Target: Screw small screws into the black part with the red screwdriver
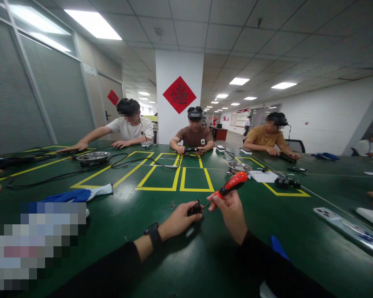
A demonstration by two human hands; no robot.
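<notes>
Low over the green table (pixel 136 265), my left hand (pixel 180 216) is closed around a small black cylindrical part (pixel 198 204) with a metallic-looking top. Its exact kind is too small to make out. My right hand (pixel 231 211) grips a screwdriver (pixel 233 184) with a red and black handle, held tilted. The shaft points down and left toward the black part; I cannot tell whether the tip touches it. Just left of the part lies a little pile of small metal pieces, perhaps screws (pixel 173 205).
Yellow tape rectangles (pixel 158 190) mark the table. Steel bowls (pixel 93 157), cables, a blue-white glove (pixel 101 190), several black parts (pixel 287 182), white paper (pixel 263 176) and a phone (pixel 348 229) lie around. Several people sit opposite; other people's hands show at both side edges.
</notes>
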